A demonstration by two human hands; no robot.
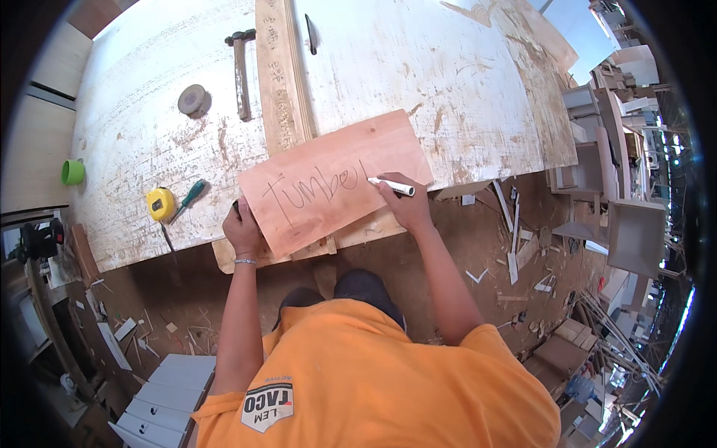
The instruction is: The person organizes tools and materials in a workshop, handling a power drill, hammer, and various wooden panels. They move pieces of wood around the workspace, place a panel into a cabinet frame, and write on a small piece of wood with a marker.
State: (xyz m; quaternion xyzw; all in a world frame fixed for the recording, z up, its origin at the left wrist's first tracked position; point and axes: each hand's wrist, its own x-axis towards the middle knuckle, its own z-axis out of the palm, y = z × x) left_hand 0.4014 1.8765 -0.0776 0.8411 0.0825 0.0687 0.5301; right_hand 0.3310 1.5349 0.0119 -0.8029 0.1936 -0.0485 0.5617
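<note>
A flat reddish-brown wooden board (336, 205) lies tilted across the near edge of the white workbench, with large dark handwriting across its face. My right hand (407, 203) is closed around a white marker (396, 187), its tip on the board at the right end of the writing. My left hand (243, 230) grips the board's left edge with bent fingers; a small dark piece shows at its fingertips, too small to name. Under the board runs a long plank (282, 82) with pencil marks, reaching to the far side.
On the worn white workbench (366, 82) are a hammer (240, 75), a round tape roll (193, 99), a yellow tape measure (160, 204), a green-handled screwdriver (191, 196) and a dark pen-like tool (310, 33). A green cup (73, 172) sits at the left edge. Wood offcuts (514, 239) litter the floor.
</note>
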